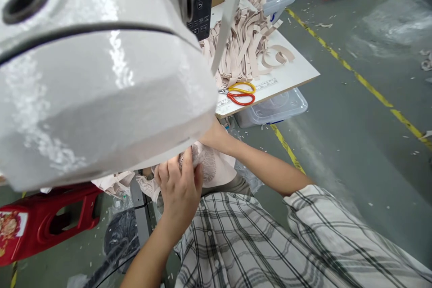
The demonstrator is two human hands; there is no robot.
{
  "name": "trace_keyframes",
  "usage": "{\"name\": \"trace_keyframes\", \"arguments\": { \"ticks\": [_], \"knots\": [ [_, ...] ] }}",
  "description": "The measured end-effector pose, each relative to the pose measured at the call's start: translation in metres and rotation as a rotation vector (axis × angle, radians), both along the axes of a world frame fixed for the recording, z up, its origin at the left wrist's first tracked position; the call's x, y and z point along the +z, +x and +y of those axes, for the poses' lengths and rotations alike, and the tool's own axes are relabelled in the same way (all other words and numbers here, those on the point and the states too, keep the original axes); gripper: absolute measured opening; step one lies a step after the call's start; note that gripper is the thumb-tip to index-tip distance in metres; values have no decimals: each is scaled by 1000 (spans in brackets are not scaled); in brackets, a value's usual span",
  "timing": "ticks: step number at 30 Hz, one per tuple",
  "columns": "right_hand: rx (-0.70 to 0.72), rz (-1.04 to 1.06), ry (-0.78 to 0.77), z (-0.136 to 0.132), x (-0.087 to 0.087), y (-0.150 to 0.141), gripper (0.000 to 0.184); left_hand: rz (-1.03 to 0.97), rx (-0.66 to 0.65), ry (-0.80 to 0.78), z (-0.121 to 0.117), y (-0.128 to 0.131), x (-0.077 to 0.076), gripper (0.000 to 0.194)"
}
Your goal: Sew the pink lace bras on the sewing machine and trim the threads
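Lace-trimmed pale pink fabric (pixel 216 166) lies over my lap, partly under the white sewing machine (pixel 111 99) head. My left hand (pixel 178 180) holds the lace edge, its fingers bent over the cloth and the thumb close beside them. Just beyond it, my right hand (pixel 211 134) reaches in from the right at the fabric's far side. Its fingers are hidden behind the machine's housing, so their hold does not show. Whatever is under the needle is also out of sight.
A white board (pixel 300 69) bears a heap of beige fabric strips (pixel 239 49) and scissors (pixel 241 98) with red and yellow handles. Beneath it is a clear plastic box (pixel 283 105). A red stool (pixel 40 229) stands at lower left. Yellow tape (pixel 337 56) crosses the floor.
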State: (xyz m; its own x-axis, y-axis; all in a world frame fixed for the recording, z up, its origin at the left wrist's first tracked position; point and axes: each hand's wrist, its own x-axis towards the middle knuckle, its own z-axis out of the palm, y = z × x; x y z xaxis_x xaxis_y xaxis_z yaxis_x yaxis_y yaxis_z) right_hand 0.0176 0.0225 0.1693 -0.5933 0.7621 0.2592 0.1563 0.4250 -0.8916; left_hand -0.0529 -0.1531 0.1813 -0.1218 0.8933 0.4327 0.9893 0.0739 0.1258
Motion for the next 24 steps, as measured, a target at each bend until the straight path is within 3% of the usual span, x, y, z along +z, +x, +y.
{"name": "trace_keyframes", "arguments": {
  "ticks": [13, 16, 19, 22, 24],
  "knots": [
    [-44, 212, -5, -8, -9, 14, 15, -141, -24, 103, -9, -10, -4, 49],
    [-77, 222, -68, -12, -15, 21, 15, -335, 47, 97, -9, -16, -9, 47],
    [-80, 210, -161, -17, -18, 28, 17, -683, 132, 16, -7, -24, -15, 46],
    [-55, 195, -203, -25, -17, 35, 18, -992, 130, -81, -2, -33, -22, 46],
    [-32, 189, -219, -30, -16, 38, 17, -1084, 143, -120, 1, -38, -24, 47]
  ]
}}
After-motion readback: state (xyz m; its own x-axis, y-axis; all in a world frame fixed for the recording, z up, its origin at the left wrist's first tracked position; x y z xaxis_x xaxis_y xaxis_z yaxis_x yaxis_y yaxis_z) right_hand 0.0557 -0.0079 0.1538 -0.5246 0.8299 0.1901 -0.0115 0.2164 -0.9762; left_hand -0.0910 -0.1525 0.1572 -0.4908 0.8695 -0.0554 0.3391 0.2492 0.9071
